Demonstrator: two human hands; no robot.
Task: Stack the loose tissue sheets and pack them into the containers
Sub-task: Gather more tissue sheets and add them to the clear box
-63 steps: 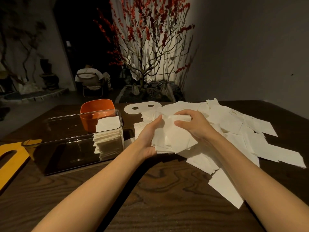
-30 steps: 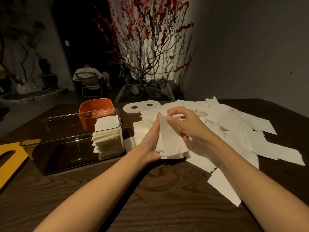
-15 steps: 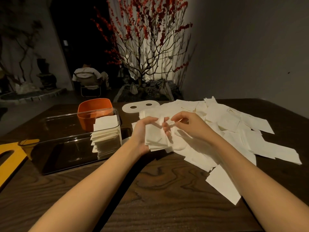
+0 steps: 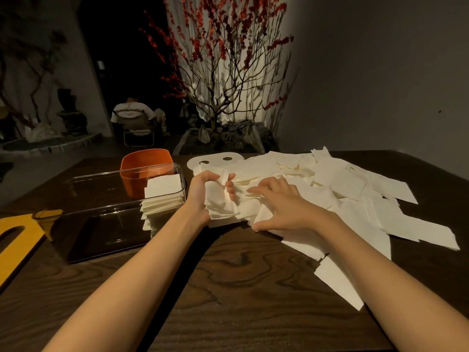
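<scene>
My left hand (image 4: pixel 203 193) grips a small stack of white tissue sheets (image 4: pixel 219 203), held upright on edge just right of the clear container. My right hand (image 4: pixel 280 207) lies palm down with fingers spread on the loose white tissue sheets (image 4: pixel 337 184) that are scattered across the right half of the table. The clear plastic container (image 4: pixel 106 212) stands at the left, and a neat pile of stacked tissues (image 4: pixel 163 199) fills its right end.
An orange container (image 4: pixel 146 161) stands behind the clear one. A white lid with two holes (image 4: pixel 215 160) lies at the back of the sheets. A yellow flat piece (image 4: pixel 15 237) sits at the left table edge. One sheet (image 4: pixel 340 283) lies nearest me on the dark wooden table (image 4: pixel 228 288).
My right hand has let go of the stack and dropped flat onto the loose sheets. My left hand keeps the stack and has shifted slightly left, toward the clear container.
</scene>
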